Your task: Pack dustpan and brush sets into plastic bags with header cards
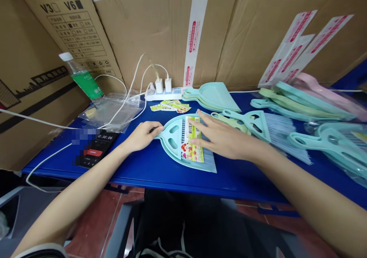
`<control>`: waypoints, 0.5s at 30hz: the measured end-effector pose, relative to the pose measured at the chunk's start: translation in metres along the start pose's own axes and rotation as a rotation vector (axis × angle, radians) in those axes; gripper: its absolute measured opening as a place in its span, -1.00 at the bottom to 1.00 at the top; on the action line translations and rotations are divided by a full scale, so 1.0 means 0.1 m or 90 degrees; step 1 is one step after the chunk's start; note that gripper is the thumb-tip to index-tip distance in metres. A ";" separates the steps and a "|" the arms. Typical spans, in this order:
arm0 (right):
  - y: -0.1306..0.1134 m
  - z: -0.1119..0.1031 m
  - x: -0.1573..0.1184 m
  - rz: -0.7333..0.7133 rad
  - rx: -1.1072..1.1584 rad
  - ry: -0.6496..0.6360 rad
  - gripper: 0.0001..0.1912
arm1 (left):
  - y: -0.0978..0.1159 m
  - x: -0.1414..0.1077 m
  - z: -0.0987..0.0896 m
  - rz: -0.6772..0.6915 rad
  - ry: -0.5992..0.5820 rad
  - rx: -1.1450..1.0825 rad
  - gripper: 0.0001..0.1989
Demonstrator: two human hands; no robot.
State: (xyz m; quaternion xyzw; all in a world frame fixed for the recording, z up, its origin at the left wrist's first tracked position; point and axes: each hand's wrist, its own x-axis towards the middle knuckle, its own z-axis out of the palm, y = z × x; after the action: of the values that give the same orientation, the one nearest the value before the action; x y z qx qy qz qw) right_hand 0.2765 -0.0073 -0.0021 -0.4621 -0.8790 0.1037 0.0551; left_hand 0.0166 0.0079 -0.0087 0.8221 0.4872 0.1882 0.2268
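A teal brush (172,136) lies in a matching teal dustpan (183,167) on the blue table, handles toward the left. Across the bristles rests a yellow and white printed card (195,151). My left hand (142,135) is closed on the handle end of the dustpan and brush, its thumb on top. Over the card and the right part of the bristles is my right hand (220,135), fingers spread, with the fingertips at the card.
More printed cards (172,106), stacked dustpans (218,95) and a power strip (163,96) are at the back. Brushes (255,124) and bagged sets (338,143) lie right. A phone (99,149), plastic bags (114,108) and a bottle (86,82) are left.
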 end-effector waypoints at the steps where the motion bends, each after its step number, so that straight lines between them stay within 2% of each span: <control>1: 0.03 0.01 0.01 -0.005 0.008 0.017 -0.15 | 0.00 0.00 0.00 0.000 0.002 0.000 -0.65; 5: 0.12 0.02 0.06 -0.014 0.023 0.048 -0.18 | -0.01 -0.01 -0.01 0.003 0.008 0.009 -0.66; 9: 0.10 0.00 0.09 0.022 0.022 0.018 -0.18 | 0.00 -0.01 0.00 -0.004 -0.005 -0.010 -0.66; 15: 0.13 -0.01 0.13 0.005 0.023 0.035 -0.32 | -0.01 -0.01 0.01 -0.001 -0.028 -0.029 -0.68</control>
State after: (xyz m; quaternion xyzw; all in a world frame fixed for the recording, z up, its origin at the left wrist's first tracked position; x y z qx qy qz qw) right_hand 0.2796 0.0108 -0.0037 -0.4673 -0.8732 0.1074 0.0872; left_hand 0.0162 0.0067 -0.0102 0.8200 0.4784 0.1812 0.2565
